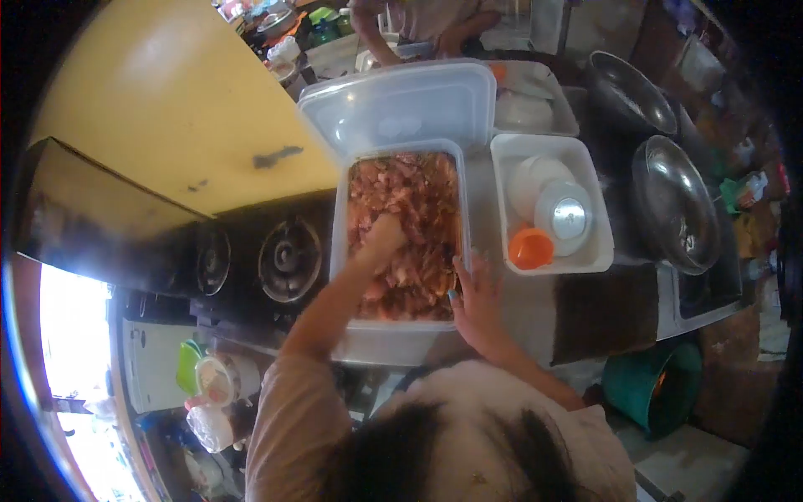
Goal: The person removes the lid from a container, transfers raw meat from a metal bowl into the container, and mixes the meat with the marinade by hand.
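Observation:
A rectangular clear plastic container (465,201) full of chopped raw reddish meat (410,188) stands on the counter. My left hand (385,234) reaches down into the middle of the meat, its fingers hidden there. Against the container's right side rests my right hand (477,301), fingers spread, with something blue at the thumb tip. A translucent lid (401,105) leans behind the container's far edge.
A white tub (600,243) to the right holds pale bowls and an orange cup (530,248). Beyond it are another tub (565,113) and two dark pans (677,205). Stove burners (289,259) lie left. Another person's forearms (456,38) show across the counter.

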Demonstrator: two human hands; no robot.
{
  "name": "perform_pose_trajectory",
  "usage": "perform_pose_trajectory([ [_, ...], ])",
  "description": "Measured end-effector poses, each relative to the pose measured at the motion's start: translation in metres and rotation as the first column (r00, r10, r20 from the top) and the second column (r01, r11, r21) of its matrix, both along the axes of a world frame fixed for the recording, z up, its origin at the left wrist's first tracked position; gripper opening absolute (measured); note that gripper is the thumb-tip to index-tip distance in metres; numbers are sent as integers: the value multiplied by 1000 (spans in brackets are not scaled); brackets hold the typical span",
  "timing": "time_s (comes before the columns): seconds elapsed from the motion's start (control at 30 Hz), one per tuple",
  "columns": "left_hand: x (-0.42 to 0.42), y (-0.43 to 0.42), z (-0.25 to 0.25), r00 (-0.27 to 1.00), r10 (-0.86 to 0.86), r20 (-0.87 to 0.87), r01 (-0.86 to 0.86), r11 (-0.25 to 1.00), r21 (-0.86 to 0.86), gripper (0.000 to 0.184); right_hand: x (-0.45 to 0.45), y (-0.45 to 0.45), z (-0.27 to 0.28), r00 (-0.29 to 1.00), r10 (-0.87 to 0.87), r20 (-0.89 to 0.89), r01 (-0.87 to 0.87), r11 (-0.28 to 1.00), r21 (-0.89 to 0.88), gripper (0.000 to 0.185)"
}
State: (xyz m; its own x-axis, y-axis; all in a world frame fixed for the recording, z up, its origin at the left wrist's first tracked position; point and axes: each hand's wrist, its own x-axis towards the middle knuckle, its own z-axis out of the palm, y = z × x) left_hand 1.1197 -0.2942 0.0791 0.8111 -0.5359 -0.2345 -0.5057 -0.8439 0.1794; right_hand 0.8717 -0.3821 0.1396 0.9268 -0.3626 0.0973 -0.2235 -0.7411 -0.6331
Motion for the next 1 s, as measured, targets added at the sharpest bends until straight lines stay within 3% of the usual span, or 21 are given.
perform_pose_trajectory([
  [0.07, -2, 10, 23, 962, -249, -113, 189, 904, -383, 21, -1, 1, -2, 1000, 5, -11, -6, 1000, -16, 59],
  [0.13, -3, 17, 57, 922, -335, -193, 195, 833, -518, 20, 0, -1, -3, 1000, 11, 21, -10, 1000, -23, 60],
  [0.2, -3, 22, 86, 923, -229, -311, 83, 904, -420, 17, 1, 0, -4, 999, 12, 40, -12, 1000, -11, 60],
  [0.3, 19, 29, 100, 880, -202, -430, -76, 833, -547, 41, 1, 2, -7, 999, 7, 41, -8, 1000, 16, 61],
  [0.4, 50, 19, 89, 990, -144, 1, 131, 903, -409, 40, 1, 1, -8, 1000, 8, 28, -8, 1000, 14, 61],
  [0.5, 47, 5, 112, 995, -95, 32, 100, 955, -279, 39, 1, 2, -2, 1000, 12, 3, -12, 1000, 27, 61],
  [0.6, 58, -1, 95, 950, -307, 59, 309, 898, -313, 40, 1, 0, 1, 1000, 17, -4, -17, 999, 40, 60],
  [0.7, 47, -14, 85, 940, -313, 134, 306, 949, 69, 66, 2, -2, 3, 1000, 24, -5, -24, 999, 49, 61],
  [0.8, 45, -9, 50, 908, -249, 337, 316, 935, -161, 55, 2, 1, 0, 1000, 19, -1, -19, 998, 56, 61],
  [0.87, 49, -9, 50, 973, -230, 5, 225, 944, -240, 60, 3, 2, -5, 1000, 14, 27, -15, 999, 47, 61],
  [1.0, 69, -10, 35, 845, -312, -435, 119, 902, -415, 64, 4, 1, -3, 1000, 2, 25, -3, 999, 45, 61],
])
